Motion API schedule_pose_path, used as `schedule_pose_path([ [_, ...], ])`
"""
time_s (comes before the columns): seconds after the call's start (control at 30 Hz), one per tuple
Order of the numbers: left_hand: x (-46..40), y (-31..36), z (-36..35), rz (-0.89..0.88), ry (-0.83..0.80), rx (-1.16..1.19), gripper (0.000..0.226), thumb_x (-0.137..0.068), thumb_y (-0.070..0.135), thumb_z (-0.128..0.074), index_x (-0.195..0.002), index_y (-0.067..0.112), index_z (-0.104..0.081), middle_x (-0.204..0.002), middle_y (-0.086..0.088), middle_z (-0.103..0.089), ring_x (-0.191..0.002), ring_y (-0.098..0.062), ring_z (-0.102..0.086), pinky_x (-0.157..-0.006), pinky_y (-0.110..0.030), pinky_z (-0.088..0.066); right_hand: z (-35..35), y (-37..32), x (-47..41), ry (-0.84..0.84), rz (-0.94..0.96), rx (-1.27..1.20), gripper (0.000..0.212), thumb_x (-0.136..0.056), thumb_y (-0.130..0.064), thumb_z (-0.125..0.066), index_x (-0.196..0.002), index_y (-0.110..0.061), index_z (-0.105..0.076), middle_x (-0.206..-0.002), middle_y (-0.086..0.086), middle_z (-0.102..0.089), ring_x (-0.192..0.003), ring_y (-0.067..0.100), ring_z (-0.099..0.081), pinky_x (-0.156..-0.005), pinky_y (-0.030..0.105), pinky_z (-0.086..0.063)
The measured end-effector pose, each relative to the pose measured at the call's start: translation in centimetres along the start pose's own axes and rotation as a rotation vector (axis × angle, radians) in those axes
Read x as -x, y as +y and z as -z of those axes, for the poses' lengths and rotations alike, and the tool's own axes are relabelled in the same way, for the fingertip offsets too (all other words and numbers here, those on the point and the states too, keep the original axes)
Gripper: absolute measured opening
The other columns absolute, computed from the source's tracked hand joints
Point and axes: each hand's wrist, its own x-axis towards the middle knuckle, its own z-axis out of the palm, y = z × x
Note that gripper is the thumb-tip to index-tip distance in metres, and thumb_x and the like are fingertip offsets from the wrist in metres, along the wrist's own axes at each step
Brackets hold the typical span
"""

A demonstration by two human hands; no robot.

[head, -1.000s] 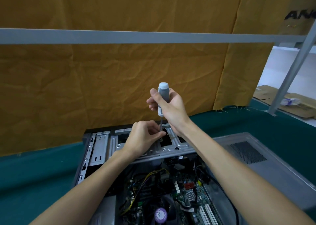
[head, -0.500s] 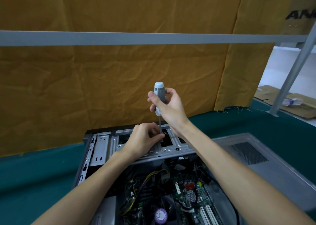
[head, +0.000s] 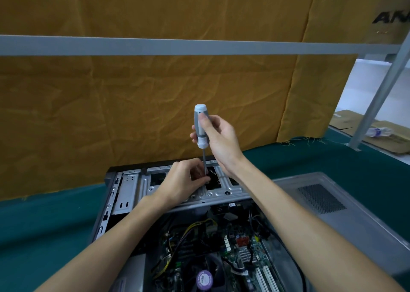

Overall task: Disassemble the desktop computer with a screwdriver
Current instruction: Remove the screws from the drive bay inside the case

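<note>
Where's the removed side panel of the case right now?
In the head view, the grey metal side panel with the mesh vent lies flat on the green table cover, right of the open computer case, beyond the right forearm.

A big ochre cloth [head: 155, 105] hangs as a backdrop, creased all over, with a second panel overlapping it on the right. A grey metal rail [head: 199, 45] runs level across in front of it and meets a slanted grey post [head: 377, 96] at the right. The table wears a dark green cover [head: 44, 225]. Past the post lie flattened cardboard [head: 395, 141] and a plastic bottle [head: 378, 132] (on its side), before a white wall [head: 363, 81].
</note>
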Motion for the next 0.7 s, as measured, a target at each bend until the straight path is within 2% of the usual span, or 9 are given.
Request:
schedule_pose_path([
  [0.1, 0.03, -0.01, 0.17, 0.001, -0.010, 0.025, 0.014, -0.083, 0.017, -0.082, -0.084, 0.019, -0.068, -0.076, 0.009, -0.071, -0.073, -0.005, -0.067, -0.067, -0.018, -0.051, -0.13, -0.13, 0.13, -0.012, -0.047, -0.046, 0.044, -0.105, -0.044, -0.048, -0.119, -0.004, -0.059, -0.088, 0.007, -0.064, -0.072, 0.017, -0.060, -0.072, 0.033, -0.053],
  [0.17, 0.14, -0.07, 0.29, 0.002, -0.015, 0.050, 0.013, -0.083, 0.014, -0.082, -0.086, 0.018, -0.070, -0.078, 0.008, -0.071, -0.075, -0.004, -0.067, -0.069, -0.015, -0.050, -0.24, -0.13, 0.08, -0.011, -0.041, -0.022, 0.038, -0.100, -0.045, -0.057, -0.116, -0.011, -0.052, -0.085, 0.005, -0.062, -0.066, 0.014, -0.057, -0.068, 0.031, -0.050],
  [0.27, 0.21, 0.07, 0.38, 0.004, -0.036, 0.062, 0.011, -0.084, 0.011, -0.080, -0.088, 0.016, -0.071, -0.080, 0.006, -0.073, -0.077, -0.005, -0.069, -0.071, -0.019, -0.053, -0.49, -0.11, 0.10, 0.008, -0.003, 0.057, 0.040, -0.094, -0.035, -0.072, -0.115, -0.009, -0.049, -0.081, 0.003, -0.061, -0.064, 0.013, -0.059, -0.066, 0.032, -0.052],
  [0.33, 0.09, 0.03, 0.59, 0.013, -0.051, 0.066, 0.010, -0.083, 0.011, -0.080, -0.087, 0.015, -0.072, -0.080, 0.005, -0.074, -0.077, -0.005, -0.070, -0.074, -0.023, -0.055, -0.52, 0.01, 0.17, -0.001, 0.013, 0.061, 0.032, -0.098, -0.034, -0.066, -0.113, -0.007, -0.058, -0.085, 0.003, -0.065, -0.072, 0.015, -0.065, -0.068, 0.030, -0.055],
  [0.43, 0.22, -0.08, 0.76, 0.024, -0.051, 0.068, 0.010, -0.083, 0.012, -0.080, -0.087, 0.015, -0.072, -0.081, 0.006, -0.074, -0.079, -0.004, -0.070, -0.076, -0.025, -0.056, -0.64, 0.04, 0.32, -0.033, -0.013, 0.024, 0.034, -0.104, -0.037, -0.054, -0.116, -0.006, -0.064, -0.087, 0.004, -0.064, -0.075, 0.014, -0.062, -0.071, 0.028, -0.052],
  [0.57, 0.44, 0.14, 0.45, 0.010, -0.012, 0.046, 0.010, -0.083, 0.011, -0.080, -0.085, 0.015, -0.071, -0.079, 0.007, -0.073, -0.077, -0.002, -0.069, -0.072, -0.018, -0.054, -0.94, 0.11, 0.25, -0.002, -0.028, 0.021, 0.039, -0.097, -0.043, -0.066, -0.117, -0.013, -0.050, -0.086, 0.004, -0.063, -0.066, 0.011, -0.058, -0.067, 0.027, -0.051],
  [0.63, 0.30, 0.27, 0.38, 0.015, 0.004, 0.026, 0.012, -0.082, 0.012, -0.082, -0.082, 0.017, -0.070, -0.076, 0.008, -0.073, -0.074, -0.002, -0.069, -0.070, -0.017, -0.052, -1.00, 0.23, 0.21, 0.026, -0.010, 0.047, 0.041, -0.095, -0.040, -0.070, -0.117, -0.010, -0.053, -0.085, 0.003, -0.066, -0.068, 0.012, -0.061, -0.068, 0.029, -0.053],
  [0.7, 0.23, 0.31, 0.29, 0.024, 0.024, 0.013, 0.016, -0.080, 0.015, -0.083, -0.080, 0.018, -0.068, -0.073, 0.009, -0.071, -0.072, -0.004, -0.067, -0.067, -0.018, -0.051, -0.90, 0.28, 0.15, 0.015, -0.012, 0.030, 0.039, -0.099, -0.041, -0.062, -0.115, -0.005, -0.062, -0.087, 0.002, -0.068, -0.074, 0.014, -0.064, -0.070, 0.029, -0.054],
])
